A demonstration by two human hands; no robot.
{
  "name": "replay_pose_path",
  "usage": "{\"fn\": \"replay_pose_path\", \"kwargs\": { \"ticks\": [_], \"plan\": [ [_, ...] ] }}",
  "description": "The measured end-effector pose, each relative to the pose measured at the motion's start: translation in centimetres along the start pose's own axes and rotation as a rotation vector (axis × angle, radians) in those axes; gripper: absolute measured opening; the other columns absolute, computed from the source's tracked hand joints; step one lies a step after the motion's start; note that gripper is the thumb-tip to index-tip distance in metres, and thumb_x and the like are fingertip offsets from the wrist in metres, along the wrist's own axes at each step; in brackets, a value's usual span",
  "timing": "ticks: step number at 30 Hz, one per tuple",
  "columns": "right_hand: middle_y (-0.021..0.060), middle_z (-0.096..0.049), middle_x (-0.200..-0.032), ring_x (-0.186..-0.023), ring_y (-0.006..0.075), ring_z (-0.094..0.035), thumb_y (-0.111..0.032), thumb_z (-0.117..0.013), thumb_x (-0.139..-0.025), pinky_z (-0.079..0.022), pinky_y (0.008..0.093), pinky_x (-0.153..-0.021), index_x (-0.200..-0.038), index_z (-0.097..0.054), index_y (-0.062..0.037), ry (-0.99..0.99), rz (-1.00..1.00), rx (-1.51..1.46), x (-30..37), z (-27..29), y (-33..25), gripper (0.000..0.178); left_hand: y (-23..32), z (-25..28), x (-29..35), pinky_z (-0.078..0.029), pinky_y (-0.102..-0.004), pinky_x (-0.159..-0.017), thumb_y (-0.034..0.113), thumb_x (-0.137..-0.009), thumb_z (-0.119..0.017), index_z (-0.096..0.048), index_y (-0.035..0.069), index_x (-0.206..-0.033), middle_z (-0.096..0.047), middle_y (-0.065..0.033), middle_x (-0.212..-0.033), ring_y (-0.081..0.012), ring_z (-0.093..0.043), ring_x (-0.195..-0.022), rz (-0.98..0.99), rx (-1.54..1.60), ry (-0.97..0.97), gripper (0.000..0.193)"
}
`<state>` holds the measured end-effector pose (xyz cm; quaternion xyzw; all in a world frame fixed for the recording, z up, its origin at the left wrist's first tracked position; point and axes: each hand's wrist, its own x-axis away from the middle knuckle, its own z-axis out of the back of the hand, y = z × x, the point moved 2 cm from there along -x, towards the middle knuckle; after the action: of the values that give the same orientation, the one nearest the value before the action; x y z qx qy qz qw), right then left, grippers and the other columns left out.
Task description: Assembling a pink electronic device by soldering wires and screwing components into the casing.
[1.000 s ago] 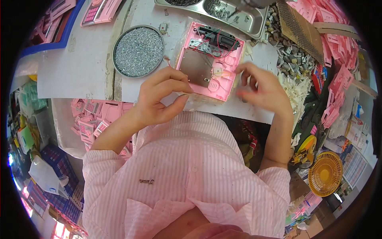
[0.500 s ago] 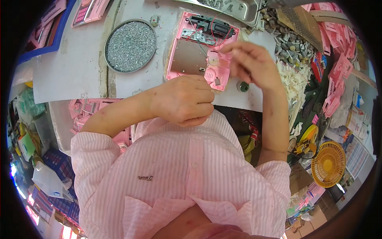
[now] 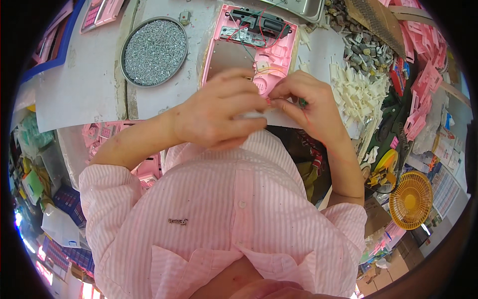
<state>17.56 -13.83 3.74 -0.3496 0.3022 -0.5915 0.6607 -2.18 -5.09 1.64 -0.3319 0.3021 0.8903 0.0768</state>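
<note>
An open pink plastic housing [image 3: 279,50] with a black part, a small circuit board and thin wires inside lies on the white bench top [image 3: 89,84]. My left hand [image 3: 219,114] and my right hand [image 3: 311,104] meet at its near edge. Their fingertips pinch a small pink piece [image 3: 270,101] between them, and a thin red wire runs from it. The right hand's fingers also cover a small green thing [image 3: 302,103]. What the piece is exactly stays hidden by the fingers.
A round metal tray of small screws [image 3: 154,45] stands left of the housing. A heap of white plastic parts [image 3: 358,89] lies to the right, with grey metal parts [image 3: 363,47] and pink shells [image 3: 423,35] beyond. A metal tray [image 3: 298,7] is at the back. A yellow fan [image 3: 411,199] sits low right.
My hands, earlier apart on either side of the housing, have come together at its near edge. The right hand has brought a small pink piece toward the left hand's fingers.
</note>
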Motion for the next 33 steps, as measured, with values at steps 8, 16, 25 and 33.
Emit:
{"fn": "replay_pose_path", "kwargs": {
  "ticks": [8,16,25,33],
  "plan": [
    [0.0067,-0.064,-0.084,-0.079,0.0258,-0.061,-0.003,-0.075,-0.071,-0.051,0.0365,-0.067,-0.086,-0.068,-0.0039,0.127,0.268,0.372,1.1,-2.1,-0.8,0.017,-1.3,-0.1,2.5,-0.046,-0.0383,-0.077,0.011,-0.075,-0.079,-0.069,0.008,-0.099,-0.063,-0.0054,-0.095,-0.0253,-0.060,-0.086,0.243,-0.185,-0.063,0.026],
    [0.0057,-0.065,-0.089,-0.089,0.0257,-0.060,-0.005,-0.075,-0.068,-0.052,0.0350,-0.066,-0.089,-0.070,-0.0040,0.044,0.382,0.287,0.5,-2.2,1.0,0.022,-1.2,-0.5,2.2,-0.043,-0.0384,-0.075,0.012,-0.077,-0.078,-0.068,0.009,-0.098,-0.060,-0.0044,-0.094,-0.0240,-0.058,-0.084,0.263,-0.201,-0.082,0.023],
    [0.0053,-0.070,-0.100,-0.090,0.0278,-0.059,-0.010,-0.076,-0.077,-0.049,0.0361,-0.081,-0.094,-0.072,-0.0040,0.125,0.342,0.297,2.6,-1.6,1.3,0.019,-1.4,-0.1,1.9,-0.047,-0.0399,-0.075,0.013,-0.075,-0.079,-0.066,0.007,-0.096,-0.060,-0.0073,-0.093,-0.0276,-0.060,-0.085,0.366,-0.063,-0.025,0.026],
    [0.0166,-0.067,-0.096,-0.085,0.0250,-0.064,-0.030,-0.048,-0.106,-0.053,0.0347,-0.078,-0.096,-0.067,0.0045,0.235,0.056,-0.591,2.7,-0.4,-2.0,0.041,-2.5,-0.9,-1.2,-0.049,-0.0428,-0.078,0.025,-0.074,-0.080,-0.066,0.005,-0.100,-0.064,-0.0099,-0.094,-0.0293,-0.064,-0.084,0.596,-0.211,0.006,0.036]
  ]
}}
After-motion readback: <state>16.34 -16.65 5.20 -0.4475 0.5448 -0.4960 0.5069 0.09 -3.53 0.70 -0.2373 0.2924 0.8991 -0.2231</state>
